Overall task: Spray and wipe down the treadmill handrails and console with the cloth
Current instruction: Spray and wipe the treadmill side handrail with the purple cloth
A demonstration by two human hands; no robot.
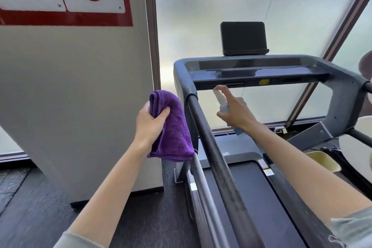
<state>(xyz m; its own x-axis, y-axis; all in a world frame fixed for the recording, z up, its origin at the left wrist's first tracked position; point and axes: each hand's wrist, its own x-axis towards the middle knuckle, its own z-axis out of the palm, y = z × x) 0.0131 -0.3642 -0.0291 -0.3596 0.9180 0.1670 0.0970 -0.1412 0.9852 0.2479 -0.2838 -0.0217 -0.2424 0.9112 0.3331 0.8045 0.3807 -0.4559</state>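
Both hands loaded, spray bottle aimed at the treadmill's left handrail.
Left hand (150, 122) grips a folded purple cloth (172, 127) just left of the left handrail (213, 147). Right hand (234, 110) holds the spray bottle (221, 100), index finger on top, nozzle near the rail below the console (259, 70).

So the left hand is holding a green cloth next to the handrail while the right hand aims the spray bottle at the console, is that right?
Not quite: the cloth is purple, not green, as the head view shows. The rest stands: the left hand grips it beside the handrail, and the right hand aims the spray bottle toward the console.
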